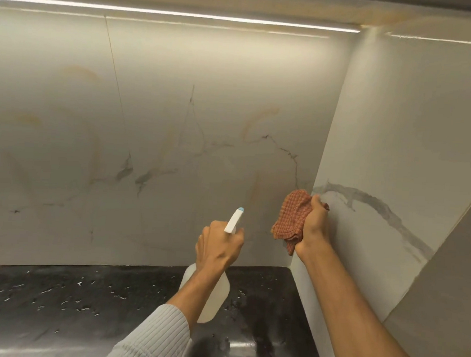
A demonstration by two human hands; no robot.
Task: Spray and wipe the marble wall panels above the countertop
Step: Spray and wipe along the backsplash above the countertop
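Note:
My left hand (pixel 219 246) grips the neck of a white spray bottle (pixel 213 295), whose nozzle with a blue tip points up at the back marble wall panel (pixel 163 124). That panel is pale with grey veins and faint orange stains. My right hand (pixel 315 224) clutches a crumpled orange checked cloth (pixel 291 217) in the corner, where the back panel meets the right side marble panel (pixel 391 138). The fist lies against the side panel next to a curved grey vein.
A black glossy countertop (pixel 83 301) with scattered water drops runs below the panels. A lit strip (pixel 170 13) runs along the top under the overhang. A plain grey surface (pixel 447 301) stands at the far right.

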